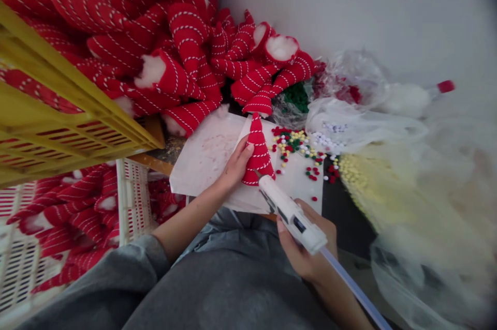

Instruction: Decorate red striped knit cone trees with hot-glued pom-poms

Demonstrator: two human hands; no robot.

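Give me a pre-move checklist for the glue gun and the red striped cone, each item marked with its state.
1. Left hand holds the red striped cone upright on the white sheet: ok.
2. Right hand has a full grip on the glue gun: ok.
3. Nozzle meets the cone's lower edge: ok.
4. Left fingers clear of the nozzle: cannot tell, they are close.
5. Small pompoms lie beside the cone: ok.
6. Glue stick loaded at the back: ok.

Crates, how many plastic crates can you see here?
2. A yellow crate at upper left, heaped with red striped cones, and a white crate below it, also holding cones. More may be hidden out of frame.
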